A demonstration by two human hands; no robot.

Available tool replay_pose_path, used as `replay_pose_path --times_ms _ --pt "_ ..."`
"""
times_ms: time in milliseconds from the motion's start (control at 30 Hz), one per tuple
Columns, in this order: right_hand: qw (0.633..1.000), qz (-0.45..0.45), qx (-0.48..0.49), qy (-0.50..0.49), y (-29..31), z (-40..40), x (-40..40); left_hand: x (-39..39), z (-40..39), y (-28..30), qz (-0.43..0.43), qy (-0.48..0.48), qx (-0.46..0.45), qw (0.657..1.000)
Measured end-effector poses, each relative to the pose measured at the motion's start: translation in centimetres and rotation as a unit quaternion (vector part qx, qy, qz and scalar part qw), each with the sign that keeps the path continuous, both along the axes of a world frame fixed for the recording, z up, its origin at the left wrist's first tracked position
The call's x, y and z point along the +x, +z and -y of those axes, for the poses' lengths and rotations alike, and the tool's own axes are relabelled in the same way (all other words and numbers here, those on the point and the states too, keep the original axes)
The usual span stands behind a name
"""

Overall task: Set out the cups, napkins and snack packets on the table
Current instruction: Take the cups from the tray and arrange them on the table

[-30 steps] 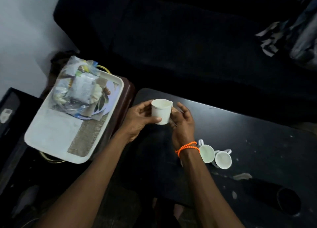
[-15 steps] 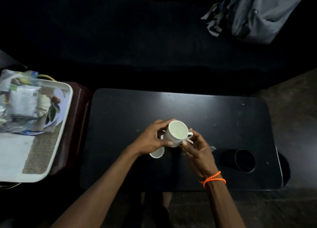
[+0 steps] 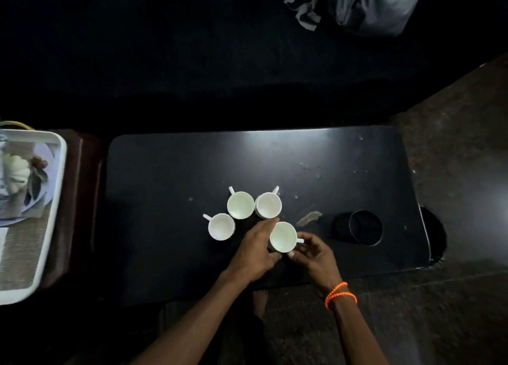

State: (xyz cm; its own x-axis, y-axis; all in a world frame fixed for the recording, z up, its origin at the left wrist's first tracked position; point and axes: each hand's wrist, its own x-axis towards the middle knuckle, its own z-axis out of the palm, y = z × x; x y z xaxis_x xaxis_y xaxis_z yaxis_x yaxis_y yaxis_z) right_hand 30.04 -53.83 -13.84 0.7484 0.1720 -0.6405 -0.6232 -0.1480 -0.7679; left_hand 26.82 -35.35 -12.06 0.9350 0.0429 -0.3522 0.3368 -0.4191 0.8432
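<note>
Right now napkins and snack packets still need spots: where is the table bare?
Bare: the table's left part beside the tray, and the far strip behind the cups. Crowded: the centre, where both hands hold a cup, and towards the black holder.

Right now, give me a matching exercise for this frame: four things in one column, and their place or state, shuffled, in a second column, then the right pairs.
Things:
1. cup with the handle pointing right
2. tray
3. black cylinder
4. bracelet

Places or states:
A. on the right wrist
B. off the table's left end, on a brown stand
C. held between the left hand and the right hand
D. on the table, right of the cups

Pairs: 1-C, 2-B, 3-D, 4-A
</note>
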Motion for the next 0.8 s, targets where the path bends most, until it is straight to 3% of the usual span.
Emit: replay_pose_path --times_ms 400,533,667,800 --pt "0.996 0.019 -0.054 -0.073 -2.2 -1.3 -1.5 -1.2 1.3 -1.9 0.053 0.024 0.045 0.997" --pt "0.98 -0.011 -0.105 -0.167 -2.3 -3.4 -3.0 -2.7 -0.2 -1.0 0.078 0.082 0.062 0.992" --pt "0.936 -0.074 -0.211 -0.272 -3.0 -7.2 -5.9 -3.4 -4.6 -0.2 0.144 0.166 0.125 0.967" --pt "0.924 -0.086 -0.15 -0.342 -3.0 -10.5 -6.7 -3.0 -10.1 -0.1 0.125 0.251 0.169 0.945"
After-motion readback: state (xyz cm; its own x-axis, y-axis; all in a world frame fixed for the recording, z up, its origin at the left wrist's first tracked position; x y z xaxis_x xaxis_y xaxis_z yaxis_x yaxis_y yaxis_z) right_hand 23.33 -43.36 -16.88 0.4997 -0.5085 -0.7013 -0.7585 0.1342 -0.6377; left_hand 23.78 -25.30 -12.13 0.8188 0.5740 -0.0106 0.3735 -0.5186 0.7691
